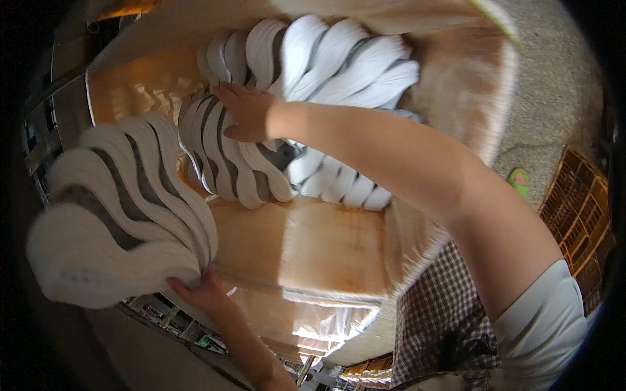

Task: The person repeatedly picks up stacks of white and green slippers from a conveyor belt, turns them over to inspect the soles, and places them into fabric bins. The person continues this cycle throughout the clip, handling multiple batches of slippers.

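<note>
At the lower left my left hand is closed on the narrow end of a thick fanned bundle of white, curved, soft-looking pieces with dark grey bands between them. I cannot make out their exact kind. The bundle is held at the near left side of a large tan-lined bin. Across the bin reaches my right arm, and my right hand lies with fingers stretched out on a similar grey-and-white stack. Beyond that hand, more white curved bundles lie side by side, brightly lit. My right forearm hides part of the stacks.
The bin's pale, fuzzy rim curves round on the right. Outside it are a grey floor, a green slipper and a yellow-brown slatted crate. Checked brown-and-white cloth hangs at the near side.
</note>
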`<state>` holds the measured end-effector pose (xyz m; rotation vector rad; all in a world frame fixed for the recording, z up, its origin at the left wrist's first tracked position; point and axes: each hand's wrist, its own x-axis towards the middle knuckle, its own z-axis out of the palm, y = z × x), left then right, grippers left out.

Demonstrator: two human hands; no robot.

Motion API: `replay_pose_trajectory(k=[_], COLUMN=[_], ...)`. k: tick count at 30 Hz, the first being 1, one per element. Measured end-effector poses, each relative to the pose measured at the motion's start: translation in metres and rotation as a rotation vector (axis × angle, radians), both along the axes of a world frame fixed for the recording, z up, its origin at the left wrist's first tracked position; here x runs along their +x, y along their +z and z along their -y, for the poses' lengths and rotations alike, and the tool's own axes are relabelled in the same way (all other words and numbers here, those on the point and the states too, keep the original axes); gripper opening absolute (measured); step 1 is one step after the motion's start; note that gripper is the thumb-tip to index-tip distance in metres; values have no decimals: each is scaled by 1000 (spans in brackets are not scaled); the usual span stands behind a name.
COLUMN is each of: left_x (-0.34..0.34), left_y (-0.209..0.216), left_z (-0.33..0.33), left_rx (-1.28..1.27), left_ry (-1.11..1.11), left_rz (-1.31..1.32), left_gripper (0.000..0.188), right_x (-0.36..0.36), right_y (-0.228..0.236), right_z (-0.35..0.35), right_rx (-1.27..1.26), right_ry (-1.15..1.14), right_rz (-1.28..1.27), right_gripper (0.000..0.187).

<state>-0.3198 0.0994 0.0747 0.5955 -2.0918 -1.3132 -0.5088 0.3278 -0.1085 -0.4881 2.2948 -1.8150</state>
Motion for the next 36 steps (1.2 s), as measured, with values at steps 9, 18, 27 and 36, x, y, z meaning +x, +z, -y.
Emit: replay_pose_trajectory(k=[9,18,27,36], left_x=[-144,-216,-229,-267], left_y=[-26,-131,-69,-139], left_z=[65,90,46,-4], left_rx=[-49,-1282,-1739,-1837], left_ry=[-170,-350,-472,-466], left_rz=[67,356,743,604], left_gripper=[83,84,82,84], right_x=[-78,-56,-27,96], right_y=[-11,-13,-3,106], right_z=[76,47,42,-65], right_rx=[243,107,543,619], right_ry=[264,229,171,652], right_rz=[129,-107,52,-429], right_gripper=[70,55,49,30])
